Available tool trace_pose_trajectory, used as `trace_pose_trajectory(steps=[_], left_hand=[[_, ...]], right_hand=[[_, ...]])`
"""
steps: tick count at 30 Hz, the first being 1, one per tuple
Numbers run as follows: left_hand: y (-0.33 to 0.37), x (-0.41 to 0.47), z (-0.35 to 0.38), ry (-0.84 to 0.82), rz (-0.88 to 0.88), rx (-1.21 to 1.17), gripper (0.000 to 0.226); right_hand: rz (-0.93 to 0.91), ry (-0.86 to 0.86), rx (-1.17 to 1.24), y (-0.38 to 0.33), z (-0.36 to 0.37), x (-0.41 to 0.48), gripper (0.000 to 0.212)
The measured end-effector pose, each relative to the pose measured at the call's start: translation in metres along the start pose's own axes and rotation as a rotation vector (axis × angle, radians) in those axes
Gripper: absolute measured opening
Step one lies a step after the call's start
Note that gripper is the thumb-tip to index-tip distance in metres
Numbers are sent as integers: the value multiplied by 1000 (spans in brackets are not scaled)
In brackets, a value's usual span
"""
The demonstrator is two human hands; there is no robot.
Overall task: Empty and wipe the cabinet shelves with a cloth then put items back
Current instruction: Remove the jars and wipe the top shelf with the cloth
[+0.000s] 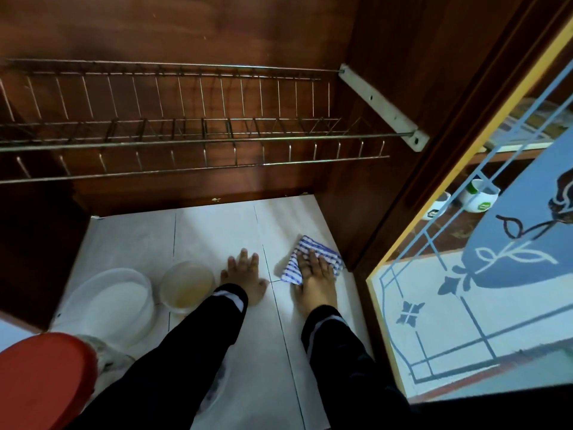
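1. Head view, setting. The inside of a dark wooden cabinet (186, 32) is seen from above, with its white shelf (217, 231) lying below a wire dish rack (192, 141). The rack spans the cabinet's width and is fixed at its right end to a pale metal bracket (381, 107) on the side wall.
2. Head view, cloth. A blue-and-white striped cloth (313, 243) lies folded on the shelf, in the right rear corner, just beside the cabinet's side wall.
3. Head view, right hand. The right hand (316, 274) lies palm down on the near part of the cloth. Its fingers are straight and press flat on the fabric, not curled round it.
4. Head view, left hand. The left hand (243, 274) rests flat on the bare shelf, fingers extended and slightly spread, holding nothing. It lies left of the cloth and apart from it.
5. Head view, containers. A translucent round container (187, 285) with yellowish contents stands just left of the left hand. A larger white round tub (117, 296) stands beside it, further left. A red lid (43, 377) fills the lower left corner, blurred.
6. Head view, sleeves. Both forearms wear black sleeves (192, 352) with a white stripe near the cuff.
7. Head view, door. The open cabinet door (449, 321), yellow-framed glass with a blue floral pattern, stands at the right. White mugs (479, 197) with green labels show through it.
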State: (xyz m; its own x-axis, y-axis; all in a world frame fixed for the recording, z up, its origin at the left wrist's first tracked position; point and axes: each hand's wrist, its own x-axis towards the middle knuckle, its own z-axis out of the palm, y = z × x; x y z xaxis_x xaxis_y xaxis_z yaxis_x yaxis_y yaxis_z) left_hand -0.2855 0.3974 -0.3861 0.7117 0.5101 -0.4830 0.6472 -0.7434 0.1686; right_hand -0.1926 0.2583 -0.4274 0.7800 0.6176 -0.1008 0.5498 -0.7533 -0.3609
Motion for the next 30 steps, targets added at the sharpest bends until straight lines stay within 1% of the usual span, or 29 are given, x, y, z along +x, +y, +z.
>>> trace_pose_trajectory(steps=[5,7,9,11,14,18,20,22,24,26,28,30], left_hand=[[0,-5,-10,-88,8,58,75],[5,-12,-11,-106,4,86,70],[12,-24,-11,-77,23,159,64],[18,-37,-9,-17,48,248,59],[24,-56,0,68,68,307,61],[30,-82,17,171,94,402,66],[34,-101,30,194,94,387,65],[36,-118,46,206,99,378,64],[35,-134,60,206,110,390,64],[33,-150,72,201,125,420,64],[31,-165,86,205,140,448,63],[28,-179,102,218,160,395,62]], right_hand=[[-13,0,73,-5,-16,-25,96],[3,3,100,-7,-20,-34,102],[12,-25,123,-7,-24,-43,106],[20,-31,154,-7,-27,-53,102],[28,-69,184,-6,-29,-69,83],[91,-59,243,-8,-34,-97,83],[150,-78,266,-10,-37,-117,83],[185,-84,291,-10,-36,-135,77],[191,-76,309,-9,-32,-152,71],[183,-64,307,-6,-28,-169,60],[183,-64,305,-4,-25,-188,59],[180,-63,326,-2,-21,-205,58]])
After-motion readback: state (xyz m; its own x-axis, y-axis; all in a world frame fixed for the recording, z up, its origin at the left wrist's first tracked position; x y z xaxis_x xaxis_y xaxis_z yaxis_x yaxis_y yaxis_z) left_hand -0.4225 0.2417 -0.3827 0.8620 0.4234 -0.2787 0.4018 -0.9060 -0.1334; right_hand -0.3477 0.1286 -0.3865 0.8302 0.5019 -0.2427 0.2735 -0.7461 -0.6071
